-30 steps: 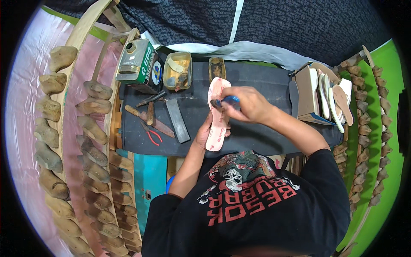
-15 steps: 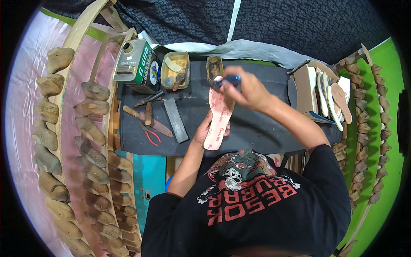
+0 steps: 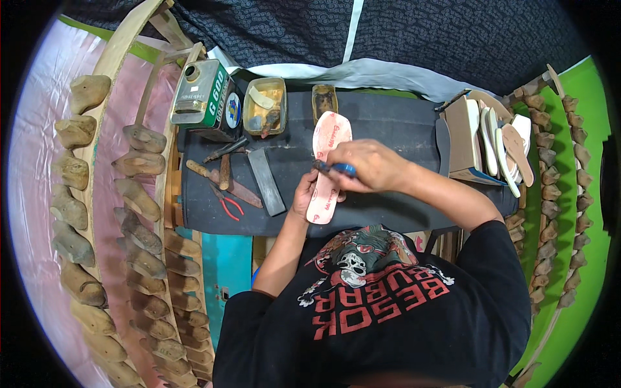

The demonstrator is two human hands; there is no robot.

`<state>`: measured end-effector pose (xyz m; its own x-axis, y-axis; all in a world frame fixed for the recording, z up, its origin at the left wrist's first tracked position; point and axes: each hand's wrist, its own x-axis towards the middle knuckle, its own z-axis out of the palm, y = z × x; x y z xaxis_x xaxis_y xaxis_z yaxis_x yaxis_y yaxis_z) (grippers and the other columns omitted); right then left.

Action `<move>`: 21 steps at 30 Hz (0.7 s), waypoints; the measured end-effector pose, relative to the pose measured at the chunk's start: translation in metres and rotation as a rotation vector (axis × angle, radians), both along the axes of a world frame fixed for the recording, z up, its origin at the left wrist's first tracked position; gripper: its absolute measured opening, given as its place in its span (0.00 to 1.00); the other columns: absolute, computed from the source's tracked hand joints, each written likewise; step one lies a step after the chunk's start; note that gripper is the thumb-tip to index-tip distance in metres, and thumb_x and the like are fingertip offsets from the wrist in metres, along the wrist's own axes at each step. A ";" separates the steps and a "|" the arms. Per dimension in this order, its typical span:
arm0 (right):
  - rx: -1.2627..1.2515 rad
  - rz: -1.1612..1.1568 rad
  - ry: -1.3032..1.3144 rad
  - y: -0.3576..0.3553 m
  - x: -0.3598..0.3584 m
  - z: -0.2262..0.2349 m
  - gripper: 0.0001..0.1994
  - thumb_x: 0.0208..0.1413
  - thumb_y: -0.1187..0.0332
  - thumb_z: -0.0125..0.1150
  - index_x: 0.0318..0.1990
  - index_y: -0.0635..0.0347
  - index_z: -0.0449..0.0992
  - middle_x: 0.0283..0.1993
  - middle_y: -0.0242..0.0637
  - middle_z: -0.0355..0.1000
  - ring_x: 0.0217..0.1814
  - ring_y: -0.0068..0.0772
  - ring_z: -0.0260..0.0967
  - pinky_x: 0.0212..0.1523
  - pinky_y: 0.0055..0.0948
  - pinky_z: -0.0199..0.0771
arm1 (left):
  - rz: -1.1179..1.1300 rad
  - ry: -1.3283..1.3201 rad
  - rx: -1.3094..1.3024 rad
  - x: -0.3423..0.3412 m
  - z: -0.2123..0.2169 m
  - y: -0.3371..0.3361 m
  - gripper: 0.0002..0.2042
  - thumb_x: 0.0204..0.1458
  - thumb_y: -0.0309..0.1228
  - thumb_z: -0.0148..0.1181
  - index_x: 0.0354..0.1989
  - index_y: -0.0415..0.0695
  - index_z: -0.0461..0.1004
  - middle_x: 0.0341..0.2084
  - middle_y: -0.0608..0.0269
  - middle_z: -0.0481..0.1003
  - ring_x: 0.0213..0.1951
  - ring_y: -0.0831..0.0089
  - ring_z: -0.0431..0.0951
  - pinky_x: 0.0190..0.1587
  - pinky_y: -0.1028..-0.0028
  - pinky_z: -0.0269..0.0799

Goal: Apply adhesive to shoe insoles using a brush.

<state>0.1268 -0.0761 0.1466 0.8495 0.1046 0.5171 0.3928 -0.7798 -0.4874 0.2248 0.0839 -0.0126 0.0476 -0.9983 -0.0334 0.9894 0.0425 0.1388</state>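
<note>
Two hands on pink insole point(image 3: 326, 169), brush point(image 3: 336, 169) tip hidden

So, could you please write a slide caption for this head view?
Left hand steadies a pink shoe insole on the dark workbench mat while the right hand applies a blue-handled brush.

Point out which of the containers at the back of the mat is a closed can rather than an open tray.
The green metal can at far left; the two trays beside it are open-topped.

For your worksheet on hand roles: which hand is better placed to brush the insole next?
Probably the right hand: it grips the blue-handled brush over the insole, while the left hand steadies it underneath.
</note>
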 end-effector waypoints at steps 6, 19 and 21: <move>0.125 -0.218 -0.012 -0.017 0.004 0.008 0.14 0.57 0.71 0.63 0.49 0.62 0.69 0.34 0.46 0.76 0.35 0.52 0.77 0.36 0.42 0.78 | -0.016 -0.075 0.035 -0.001 0.002 -0.001 0.26 0.63 0.45 0.47 0.69 0.58 0.58 0.47 0.55 0.75 0.40 0.59 0.78 0.37 0.60 0.74; -0.026 -0.094 -0.023 -0.008 0.004 0.011 0.13 0.58 0.68 0.63 0.47 0.60 0.69 0.33 0.47 0.74 0.33 0.52 0.76 0.34 0.43 0.76 | -0.043 -0.136 -0.018 -0.005 -0.010 -0.003 0.28 0.62 0.43 0.49 0.71 0.60 0.54 0.50 0.57 0.75 0.41 0.57 0.80 0.36 0.60 0.72; 0.133 -0.270 -0.004 -0.026 0.012 0.006 0.12 0.61 0.67 0.61 0.47 0.60 0.69 0.30 0.47 0.73 0.30 0.49 0.76 0.33 0.41 0.76 | -0.039 -0.216 0.022 -0.004 -0.003 0.001 0.31 0.63 0.42 0.48 0.74 0.62 0.50 0.53 0.57 0.74 0.42 0.57 0.80 0.37 0.58 0.73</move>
